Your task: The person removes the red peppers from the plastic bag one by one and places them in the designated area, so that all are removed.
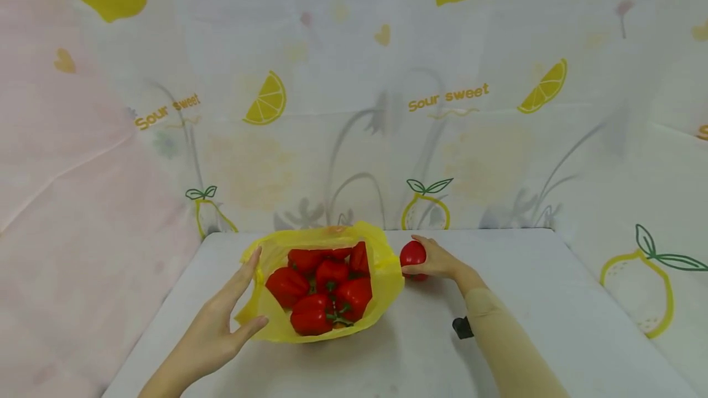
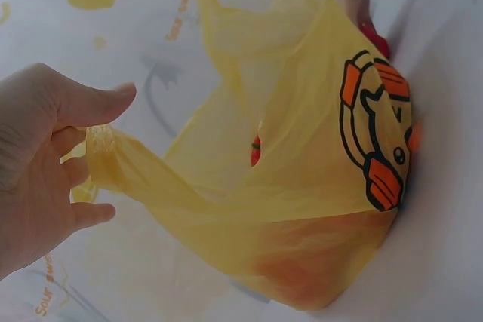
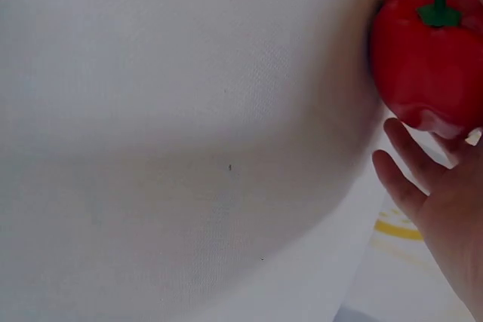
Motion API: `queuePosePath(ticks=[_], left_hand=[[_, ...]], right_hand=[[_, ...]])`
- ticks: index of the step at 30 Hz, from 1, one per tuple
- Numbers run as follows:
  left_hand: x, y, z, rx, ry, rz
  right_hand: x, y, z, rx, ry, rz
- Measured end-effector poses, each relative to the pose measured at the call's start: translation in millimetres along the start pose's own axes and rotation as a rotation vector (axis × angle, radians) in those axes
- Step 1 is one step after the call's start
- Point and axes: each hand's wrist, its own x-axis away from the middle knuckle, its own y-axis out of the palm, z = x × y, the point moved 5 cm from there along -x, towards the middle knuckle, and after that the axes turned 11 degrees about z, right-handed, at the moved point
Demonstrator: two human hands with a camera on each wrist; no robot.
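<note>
At three o'clock from the yellow bag (image 1: 389, 276), a red pepper (image 1: 412, 252) is pinched by the right grip (image 1: 434, 260); at nine o'clock, the left grip (image 1: 218, 324) is spread, with a bag handle (image 2: 109, 160) at its fingers; if this were let slip, the bag could be sagged shut.

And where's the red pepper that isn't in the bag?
In the head view, the loose red pepper is just right of the yellow bag, in the person's right hand, near the far edge of the white table.

The pepper (image 3: 426, 58) looks glossy, the bag (image 2: 302, 164) thin plastic.
</note>
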Motion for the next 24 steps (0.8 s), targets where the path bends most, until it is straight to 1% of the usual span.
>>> queuePosePath(ticks=[5,9,13,19,21,24], left_hand=[[-0.8,-2.0,0.5,-0.004,0.001,0.002],[-0.9,-3.5,0.9,0.001,0.005,0.008],[-1.2,-3.7,1.2,0.005,0.015,0.014],[-0.1,-0.7,0.8,0.017,0.008,0.008],[0.6,-0.2,1.1,0.019,0.005,0.009],[0.8,-0.6,2.5,0.012,0.019,0.016]], right_hand=[[-0.4,-2,-2,0.013,-0.011,0.002],[2.0,-9,-6,0.022,-0.030,0.021],[6.9,-16,-7,0.022,-0.056,0.041],[18.4,-22,-2,-0.009,-0.048,0.049],[21.8,-23,-2,-0.002,-0.073,0.057],[25.2,-27,-4,0.010,-0.097,0.077]])
